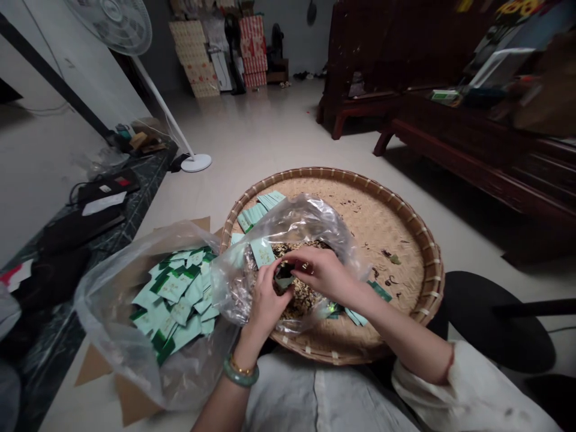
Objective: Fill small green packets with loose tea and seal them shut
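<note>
- Right here, the left hand and right hand meet over a small green sachet, fingers curled and pressed together. The left pinches it from below, the right's fingertips close over its top edge, and most of the sachet is hidden.
- That sachet sits just above a heap of loose dried leaf-and-seed mix, inside the mouth of a clear plastic bag. A loose pinch could let it slip and vanish into the mix.
- The bag lies slumped on a round woven bamboo tray, its soft sides folding toward the hands. One careless tug could drag it over and spill the mix across the weave.
- Dark flecks already dot the tray, so any fresh spill would be hard to separate.
- Pale green sachets lie fanned on the tray beside the bag, with more just past the right wrist. An elbow or sleeve could sweep those out of order.
- To the left, a second clear bag holds a pile of mint-and-dark-green sachets on flattened cardboard. Its open mouth gapes toward the floor, so a nudge could slide them out.
- On the left wrist, a jade bangle rides close to the plastic and could snag it.
</note>
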{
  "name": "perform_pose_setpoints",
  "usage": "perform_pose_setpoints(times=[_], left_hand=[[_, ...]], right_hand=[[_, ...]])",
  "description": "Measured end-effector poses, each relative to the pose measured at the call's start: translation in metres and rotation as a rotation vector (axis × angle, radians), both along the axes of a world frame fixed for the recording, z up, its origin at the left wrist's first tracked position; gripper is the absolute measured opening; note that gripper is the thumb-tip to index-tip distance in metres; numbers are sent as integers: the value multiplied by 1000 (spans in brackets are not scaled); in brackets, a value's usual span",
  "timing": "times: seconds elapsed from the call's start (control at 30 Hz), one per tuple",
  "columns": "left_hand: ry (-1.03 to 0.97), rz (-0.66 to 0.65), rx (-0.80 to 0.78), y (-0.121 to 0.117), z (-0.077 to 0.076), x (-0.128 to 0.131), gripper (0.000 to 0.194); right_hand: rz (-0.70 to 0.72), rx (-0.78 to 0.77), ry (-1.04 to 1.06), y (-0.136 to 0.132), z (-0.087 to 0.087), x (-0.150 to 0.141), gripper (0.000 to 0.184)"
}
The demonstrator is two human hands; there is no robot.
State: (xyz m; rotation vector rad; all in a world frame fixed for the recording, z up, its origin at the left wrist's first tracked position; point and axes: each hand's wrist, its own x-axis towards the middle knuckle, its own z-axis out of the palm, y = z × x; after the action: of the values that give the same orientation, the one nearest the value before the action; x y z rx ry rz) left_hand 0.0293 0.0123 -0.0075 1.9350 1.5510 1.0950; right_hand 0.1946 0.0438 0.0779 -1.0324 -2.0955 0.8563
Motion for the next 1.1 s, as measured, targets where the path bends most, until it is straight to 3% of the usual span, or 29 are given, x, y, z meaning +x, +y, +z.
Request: perform_pose_setpoints(times=[0.17, 0.3, 0.4, 0.57, 0.73, 0.9, 1.0, 1.1], left_hand=[[-5, 3, -19, 0, 1, -2, 54], [-5, -13, -22, -1, 0, -2, 54], [3, -23, -39, -1, -1, -2, 56], [19, -37, -26, -3, -2, -4, 55], [28, -90, 24, -7, -2, -6, 56], [48, -115, 57, -7, -1, -3, 58], [56, -133, 51, -7, -2, -2, 61], [47, -126, 54, -6, -4, -2, 62]], right_hand=[[-41, 39, -20, -5, -1, 6, 21], [14, 100, -251, -8, -12, 6, 25], [-1, 104, -372, -7, -20, 5, 11], [23, 77, -266, -5, -15, 14, 8], [-105, 154, -56, -9, 1, 26, 14], [52, 161, -255, -11, -6, 12, 31], [96, 170, -348, -5, -16, 1, 24], [79, 169, -242, 3, -18, 1, 17]])
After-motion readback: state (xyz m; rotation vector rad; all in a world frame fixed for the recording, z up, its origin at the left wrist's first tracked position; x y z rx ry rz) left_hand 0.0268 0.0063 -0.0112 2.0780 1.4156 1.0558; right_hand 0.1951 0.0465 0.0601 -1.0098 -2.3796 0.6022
